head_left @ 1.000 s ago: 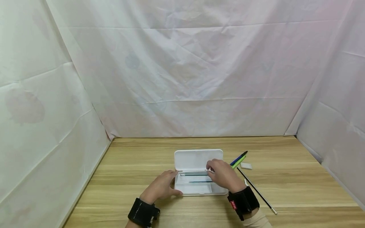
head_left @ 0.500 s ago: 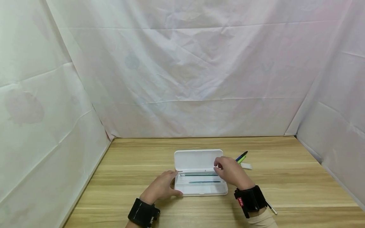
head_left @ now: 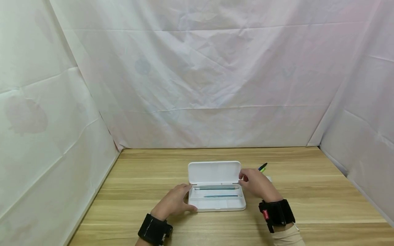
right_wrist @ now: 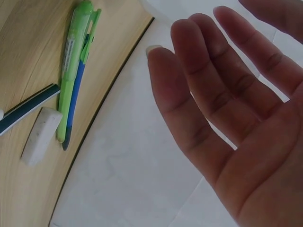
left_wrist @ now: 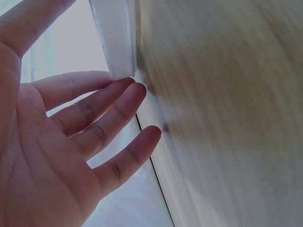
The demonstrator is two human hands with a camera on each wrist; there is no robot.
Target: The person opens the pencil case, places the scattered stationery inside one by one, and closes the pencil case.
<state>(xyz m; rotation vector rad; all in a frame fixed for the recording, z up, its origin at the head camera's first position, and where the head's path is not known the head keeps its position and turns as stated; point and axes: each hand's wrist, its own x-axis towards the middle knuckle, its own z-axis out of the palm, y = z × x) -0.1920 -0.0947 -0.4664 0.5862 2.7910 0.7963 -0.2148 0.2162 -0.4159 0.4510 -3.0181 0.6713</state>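
Note:
A white plastic pencil case lies on the table with its lid raised at the back. Inside it are a teal pencil and a thinner teal stick, both lengthwise. My left hand rests at the case's left end, thumb at the front corner and fingers near the back one. The left wrist view has these fingers extended, fingertips right at the case's edge. Beside the case's back right corner is my right hand, holding nothing, its fingers loosely extended in the right wrist view.
Right of the case, partly behind my right hand, lie a green pen and a blue pen side by side. A white eraser and a dark striped pencil are close to them. White cloth hangs around the table.
My right hand has moved right, from over the case to beside its right end, uncovering the teal pencil and thin stick and covering more of the pens and eraser. The left hand stays put.

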